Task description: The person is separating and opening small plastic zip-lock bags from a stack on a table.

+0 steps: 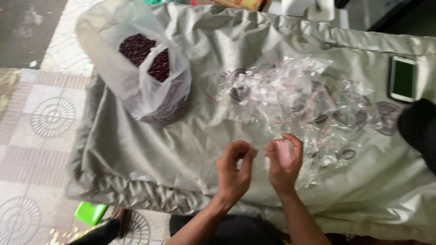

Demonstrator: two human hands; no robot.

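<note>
My right hand (284, 166) holds a small clear zip bag (285, 152) pinched between thumb and fingers, just in front of a loose pile of small clear plastic bags (299, 97). Beside it, my left hand (234, 170) has its fingers curled toward the thumb, close to the held bag; I cannot tell whether it touches it. A large clear plastic bag of dark red beans (152, 77) stands open at the upper left on the grey-green cloth (150, 154).
A smartphone (403, 79) lies at the right on the cloth. Something dark (420, 131) shows at the right edge. The patterned tile floor (41, 122) lies to the left, with a green object (91, 213) below the cloth's edge.
</note>
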